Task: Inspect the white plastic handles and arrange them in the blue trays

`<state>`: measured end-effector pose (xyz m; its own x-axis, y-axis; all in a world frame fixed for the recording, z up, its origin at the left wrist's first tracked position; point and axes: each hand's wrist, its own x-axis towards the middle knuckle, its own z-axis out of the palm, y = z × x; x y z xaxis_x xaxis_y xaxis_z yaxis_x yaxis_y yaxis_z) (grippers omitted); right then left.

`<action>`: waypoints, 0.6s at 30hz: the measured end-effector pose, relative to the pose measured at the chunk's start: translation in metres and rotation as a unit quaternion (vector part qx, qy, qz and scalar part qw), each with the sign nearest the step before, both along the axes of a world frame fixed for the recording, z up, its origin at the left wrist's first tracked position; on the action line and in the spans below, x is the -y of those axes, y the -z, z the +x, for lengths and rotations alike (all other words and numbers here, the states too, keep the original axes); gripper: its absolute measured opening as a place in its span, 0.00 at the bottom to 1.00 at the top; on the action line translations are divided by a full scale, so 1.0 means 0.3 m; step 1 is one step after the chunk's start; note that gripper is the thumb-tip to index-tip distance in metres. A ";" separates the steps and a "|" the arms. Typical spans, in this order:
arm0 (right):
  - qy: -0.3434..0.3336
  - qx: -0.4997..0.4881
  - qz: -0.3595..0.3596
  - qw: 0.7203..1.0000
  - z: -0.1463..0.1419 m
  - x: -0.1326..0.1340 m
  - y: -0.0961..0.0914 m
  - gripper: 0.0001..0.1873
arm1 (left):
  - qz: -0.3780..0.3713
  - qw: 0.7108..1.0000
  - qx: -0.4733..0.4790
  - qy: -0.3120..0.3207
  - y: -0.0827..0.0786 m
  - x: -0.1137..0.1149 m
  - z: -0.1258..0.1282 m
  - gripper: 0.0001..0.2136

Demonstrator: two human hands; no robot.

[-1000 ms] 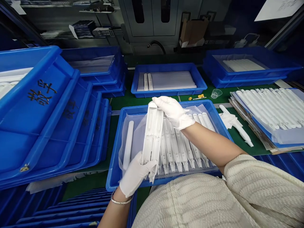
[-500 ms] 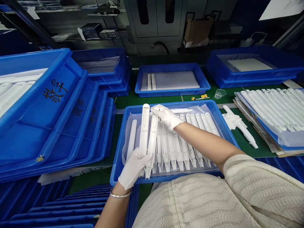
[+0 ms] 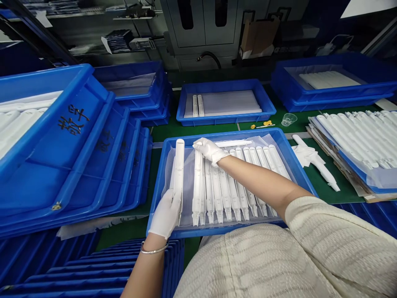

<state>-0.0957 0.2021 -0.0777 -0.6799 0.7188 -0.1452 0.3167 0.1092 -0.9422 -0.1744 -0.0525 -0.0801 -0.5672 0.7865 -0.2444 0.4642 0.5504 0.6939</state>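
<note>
My left hand (image 3: pixel 165 214), in a white glove, is closed around the lower part of a long white plastic housing (image 3: pixel 179 165), lifted nearly upright over the left side of a blue tray (image 3: pixel 192 233). My right hand (image 3: pixel 210 150), also gloved, pinches the top end of another white housing (image 3: pixel 197 188). That one lies at the left end of a row of similar housings (image 3: pixel 223 194) on a thin liner sheet. One more housing (image 3: pixel 234 143) lies crosswise along the tray's far side. Another, at the left, is mostly hidden behind the lifted one.
Tilted blue trays (image 3: pixel 93 149) are stacked at left. Behind stands a blue tray (image 3: pixel 226 120) with two housings (image 3: pixel 197 106). At right are a wrapped white piece (image 3: pixel 310 159), a clear cup (image 3: pixel 288 119), small yellow bits (image 3: pixel 267 123) and a pile of housings (image 3: pixel 356 138).
The two housings held side by side are now apart. My left hand has moved left with one; the other has gone down onto the row's left end, my right hand at its top.
</note>
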 end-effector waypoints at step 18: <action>-0.097 0.201 0.153 0.963 -0.071 0.026 0.073 0.19 | -0.223 0.968 -0.098 0.066 0.011 -0.047 0.016 0.23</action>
<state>-0.1168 0.1944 -0.0997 -0.7390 0.6348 -0.2257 0.5943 0.4563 -0.6623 -0.1695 -0.0383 -0.0835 -0.5398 0.6961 -0.4734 0.6493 0.7022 0.2921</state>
